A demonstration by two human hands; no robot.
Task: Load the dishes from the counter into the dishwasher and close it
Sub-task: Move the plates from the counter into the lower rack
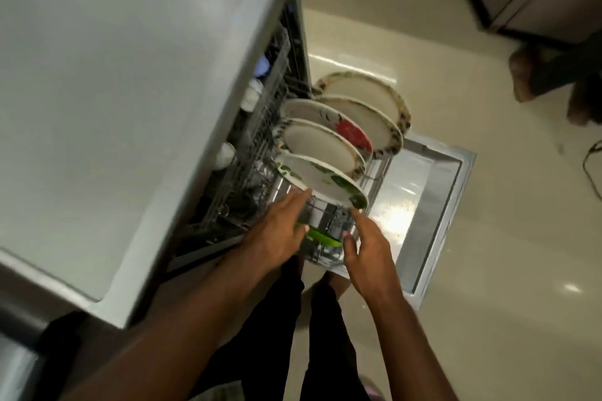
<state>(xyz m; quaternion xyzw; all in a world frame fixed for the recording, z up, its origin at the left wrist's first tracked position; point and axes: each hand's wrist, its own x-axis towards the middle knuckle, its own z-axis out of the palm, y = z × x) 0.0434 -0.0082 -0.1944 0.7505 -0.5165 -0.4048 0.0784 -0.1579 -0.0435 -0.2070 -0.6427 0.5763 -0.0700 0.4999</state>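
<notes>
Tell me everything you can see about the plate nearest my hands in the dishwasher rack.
The nearest plate is white and glossy, ceramic by the look, with green leaf prints along its rim. It stands on edge, tilted, in the pulled-out lower rack, first in a row of five plates. The left hand reaches its lower rim with straight fingertips; the right hand hovers just below its green edge, and contact there is unclear. The picture is slightly blurred.
</notes>
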